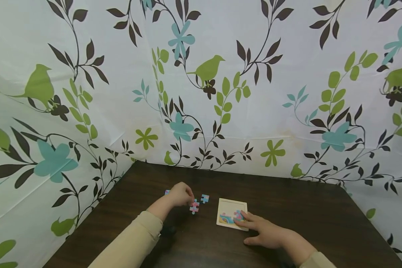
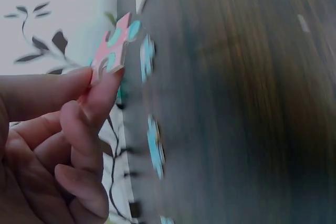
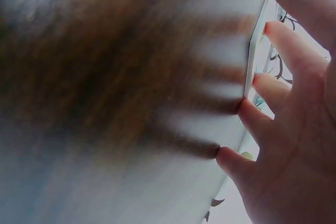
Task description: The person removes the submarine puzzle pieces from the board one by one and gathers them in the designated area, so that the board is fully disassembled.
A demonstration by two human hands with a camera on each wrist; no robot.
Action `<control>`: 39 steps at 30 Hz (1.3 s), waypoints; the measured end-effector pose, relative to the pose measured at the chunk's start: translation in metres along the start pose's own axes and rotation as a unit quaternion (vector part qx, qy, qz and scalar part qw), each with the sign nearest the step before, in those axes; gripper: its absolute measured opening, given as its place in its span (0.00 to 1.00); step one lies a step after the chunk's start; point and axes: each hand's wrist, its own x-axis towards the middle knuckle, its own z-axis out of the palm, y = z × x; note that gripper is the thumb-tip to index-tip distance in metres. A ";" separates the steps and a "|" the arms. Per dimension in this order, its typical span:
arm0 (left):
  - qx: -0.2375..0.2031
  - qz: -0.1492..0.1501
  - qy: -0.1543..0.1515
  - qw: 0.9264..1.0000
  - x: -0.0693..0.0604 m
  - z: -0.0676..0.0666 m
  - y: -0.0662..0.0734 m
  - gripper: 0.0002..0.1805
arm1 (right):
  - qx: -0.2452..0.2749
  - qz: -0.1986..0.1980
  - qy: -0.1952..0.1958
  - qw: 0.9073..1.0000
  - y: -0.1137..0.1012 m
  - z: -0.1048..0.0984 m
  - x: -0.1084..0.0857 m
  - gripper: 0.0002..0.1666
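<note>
My left hand (image 1: 179, 195) pinches a pink and blue jigsaw piece (image 1: 194, 207) between thumb and forefinger. In the left wrist view that jigsaw piece (image 2: 116, 43) is lifted off the table, and the other fingers are curled in. To the right lies a shallow, light wooden puzzle tray (image 1: 232, 205) with a few pieces along its near side, among them a blue and orange one (image 1: 226, 219). My right hand (image 1: 266, 231) has its fingers spread, fingertips at the tray's near right corner. In the right wrist view, fingertips touch the tray edge (image 3: 254, 51) and the tabletop.
A loose blue jigsaw piece (image 1: 205, 198) lies between the left hand and the tray. Another piece (image 1: 167, 192) is partly hidden behind the left hand. The dark wooden table (image 1: 288, 201) ends at a patterned cloth backdrop (image 1: 201, 93) behind and to the sides.
</note>
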 end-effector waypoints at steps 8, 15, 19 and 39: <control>0.036 -0.039 0.037 0.998 -0.010 -0.011 -0.024 0.09 | 0.004 0.002 -0.002 1.000 0.000 0.000 0.001 0.38; 0.056 -0.047 0.033 0.997 -0.012 -0.004 -0.029 0.08 | -0.001 -0.017 0.000 1.000 0.000 0.001 -0.001 0.39; 0.060 -0.051 0.029 0.996 -0.013 -0.002 -0.030 0.09 | 0.002 -0.018 0.000 1.000 0.000 0.002 -0.001 0.39; 0.137 0.004 0.043 0.990 -0.002 0.020 0.010 0.11 | 0.009 -0.019 0.006 1.000 0.002 0.001 0.000 0.38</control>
